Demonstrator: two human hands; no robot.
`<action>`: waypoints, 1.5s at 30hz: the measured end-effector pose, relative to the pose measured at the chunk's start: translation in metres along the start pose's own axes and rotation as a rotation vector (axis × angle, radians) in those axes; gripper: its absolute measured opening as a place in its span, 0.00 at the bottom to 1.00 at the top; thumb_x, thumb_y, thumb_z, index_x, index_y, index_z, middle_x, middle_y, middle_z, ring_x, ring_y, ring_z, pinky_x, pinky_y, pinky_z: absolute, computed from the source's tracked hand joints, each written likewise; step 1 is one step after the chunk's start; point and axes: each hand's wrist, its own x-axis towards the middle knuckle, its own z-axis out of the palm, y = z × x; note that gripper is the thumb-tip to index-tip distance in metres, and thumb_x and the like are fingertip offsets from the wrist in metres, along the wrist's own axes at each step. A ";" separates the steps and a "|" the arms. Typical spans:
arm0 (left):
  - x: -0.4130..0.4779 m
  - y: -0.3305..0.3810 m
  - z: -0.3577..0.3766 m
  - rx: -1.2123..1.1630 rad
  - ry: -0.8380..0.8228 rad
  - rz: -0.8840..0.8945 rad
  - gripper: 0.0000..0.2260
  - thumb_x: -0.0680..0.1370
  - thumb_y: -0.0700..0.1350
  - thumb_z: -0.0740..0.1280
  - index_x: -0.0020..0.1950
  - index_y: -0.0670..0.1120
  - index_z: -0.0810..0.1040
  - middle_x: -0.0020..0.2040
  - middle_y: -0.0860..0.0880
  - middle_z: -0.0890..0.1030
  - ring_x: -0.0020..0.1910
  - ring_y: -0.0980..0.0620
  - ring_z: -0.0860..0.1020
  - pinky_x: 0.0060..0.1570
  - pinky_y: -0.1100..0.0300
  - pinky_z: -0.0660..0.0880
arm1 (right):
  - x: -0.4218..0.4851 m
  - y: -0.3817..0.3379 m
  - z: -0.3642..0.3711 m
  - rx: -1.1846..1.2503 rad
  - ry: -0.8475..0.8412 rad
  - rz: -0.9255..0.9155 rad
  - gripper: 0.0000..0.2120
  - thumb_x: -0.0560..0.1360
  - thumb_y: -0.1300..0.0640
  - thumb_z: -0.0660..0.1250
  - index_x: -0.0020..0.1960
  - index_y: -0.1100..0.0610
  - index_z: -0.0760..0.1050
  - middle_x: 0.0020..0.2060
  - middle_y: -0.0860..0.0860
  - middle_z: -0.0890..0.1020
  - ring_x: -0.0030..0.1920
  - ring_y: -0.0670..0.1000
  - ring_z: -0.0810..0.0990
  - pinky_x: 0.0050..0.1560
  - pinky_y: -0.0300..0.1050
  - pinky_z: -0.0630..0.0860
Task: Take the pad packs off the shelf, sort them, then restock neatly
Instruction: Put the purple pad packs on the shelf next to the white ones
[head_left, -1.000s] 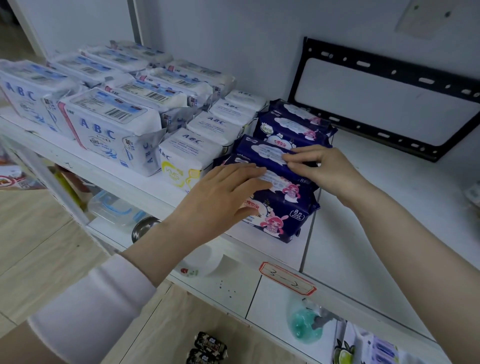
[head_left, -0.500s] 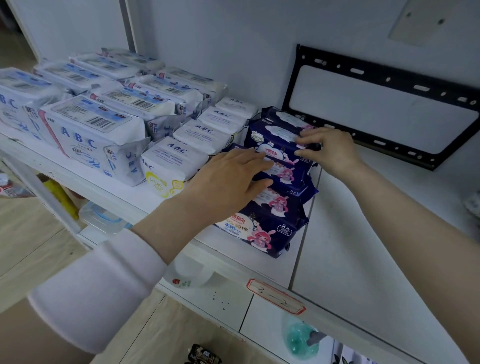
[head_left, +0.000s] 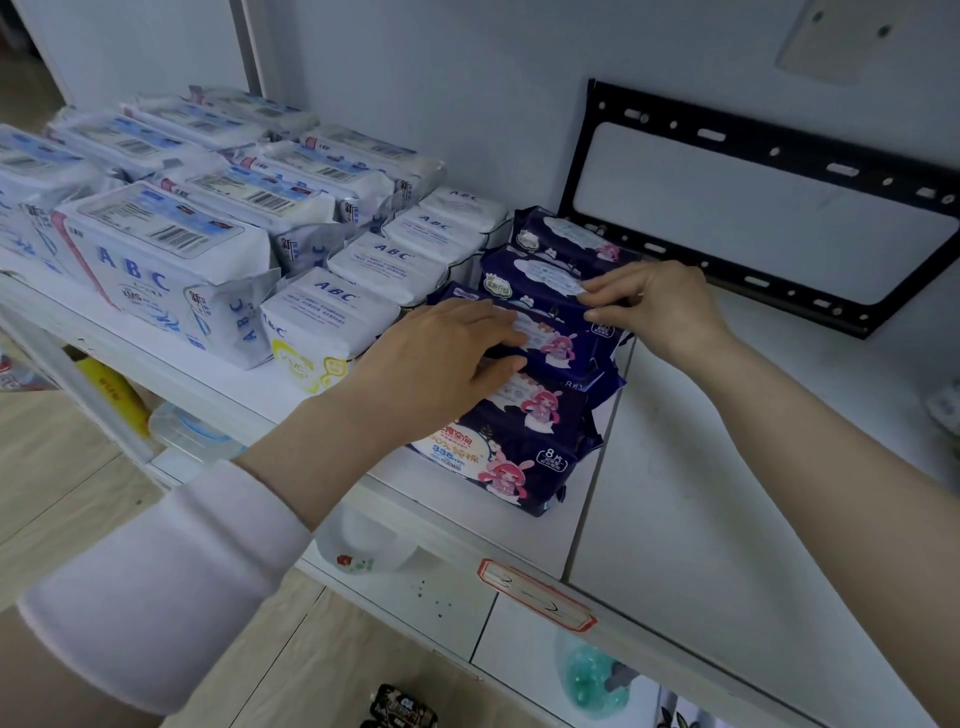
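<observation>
**Small shop, stocked shelving**

Retail shelf by the look of it. White ABC packs (head_left: 171, 270) stand in tight rows from 9 to 11 o'clock, many alike, with barcodes up. Navy packs (head_left: 519, 441) are lined front to back at centre. A red-bordered label (head_left: 535, 595) is stuck on the front edge of the white shelf (head_left: 701, 519) at 6 o'clock. Wood-pattern floor (head_left: 62, 493) at 8 o'clock.

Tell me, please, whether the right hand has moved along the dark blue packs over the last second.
Yes. The right hand has moved back along the dark blue packs, away from the front of the shelf and towards the black wall bracket.
</observation>
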 end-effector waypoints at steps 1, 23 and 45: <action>0.000 0.000 0.000 -0.004 0.002 -0.002 0.25 0.75 0.57 0.50 0.65 0.50 0.74 0.69 0.52 0.71 0.69 0.53 0.67 0.68 0.60 0.60 | -0.001 0.001 -0.001 0.001 -0.004 0.005 0.12 0.68 0.61 0.73 0.52 0.59 0.81 0.51 0.47 0.81 0.51 0.40 0.75 0.57 0.29 0.66; -0.001 -0.002 0.000 -0.048 -0.042 -0.008 0.18 0.80 0.54 0.56 0.66 0.49 0.73 0.70 0.52 0.70 0.71 0.54 0.64 0.69 0.63 0.56 | -0.002 -0.001 -0.001 0.054 -0.080 -0.011 0.12 0.73 0.59 0.69 0.56 0.55 0.79 0.51 0.41 0.78 0.53 0.39 0.74 0.51 0.22 0.65; 0.002 0.005 -0.002 0.023 -0.008 -0.025 0.34 0.72 0.64 0.42 0.66 0.49 0.73 0.68 0.52 0.72 0.68 0.53 0.69 0.67 0.59 0.62 | 0.037 0.044 -0.019 -0.122 0.070 0.219 0.14 0.71 0.63 0.70 0.56 0.59 0.79 0.58 0.54 0.80 0.59 0.50 0.76 0.57 0.28 0.63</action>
